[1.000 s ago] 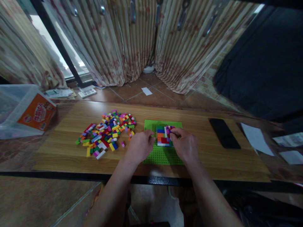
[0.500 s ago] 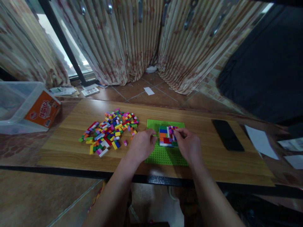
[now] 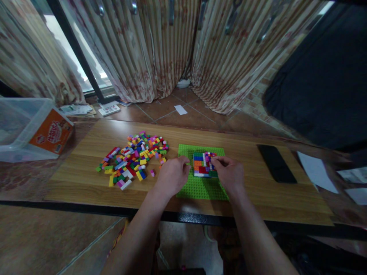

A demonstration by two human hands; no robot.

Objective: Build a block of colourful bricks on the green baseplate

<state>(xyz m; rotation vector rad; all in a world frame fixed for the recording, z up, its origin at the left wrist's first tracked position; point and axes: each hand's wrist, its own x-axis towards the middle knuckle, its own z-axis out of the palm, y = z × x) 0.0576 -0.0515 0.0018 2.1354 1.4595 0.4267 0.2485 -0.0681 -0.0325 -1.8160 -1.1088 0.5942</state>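
A bright green studded baseplate (image 3: 200, 189) lies on the wooden table, carrying a low block of coloured toy bricks (image 3: 202, 169). Blue, orange, red and white bricks show on its left and front; small pink and purple ones cover the back right. My right hand (image 3: 231, 173) is over the block's right side, thumb and forefinger pinched on a small brick at its top. That brick is mostly hidden by the fingertips. Just left of the block, my left hand (image 3: 173, 175) hovers over the plate's left edge with its fingers curled together. What it holds, if anything, cannot be made out.
Many loose bricks (image 3: 133, 158) are heaped on the table's left half. A black phone (image 3: 276, 163) lies to the right. Beyond the table's left end stands a clear plastic bin (image 3: 21, 152) with an orange label. Papers (image 3: 317, 172) lie past the right end.
Both hands stay almost where they were, the right one still pinching at the block's right side. The whole view has shifted very slightly.
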